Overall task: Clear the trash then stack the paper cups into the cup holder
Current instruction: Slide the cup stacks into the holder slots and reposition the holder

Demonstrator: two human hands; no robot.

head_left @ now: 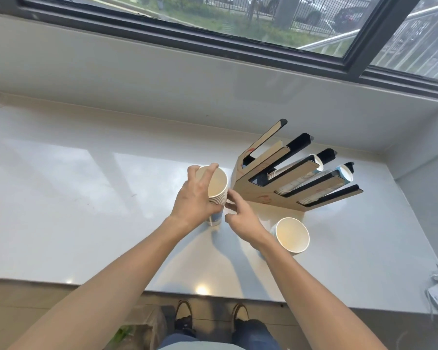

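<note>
Counter (86, 188): left hand (195, 198) grips cup stack (216, 188); right hand (240, 218) spread beside; cup holder (263, 195) behind

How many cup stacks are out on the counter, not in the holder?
2. One stack stands left of the holder, held by the left hand. The other stack sits in front of the holder, partly behind the right wrist.

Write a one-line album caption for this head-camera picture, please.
Left hand grips a stack of paper cups beside the cup holder; right hand open alongside.
</note>
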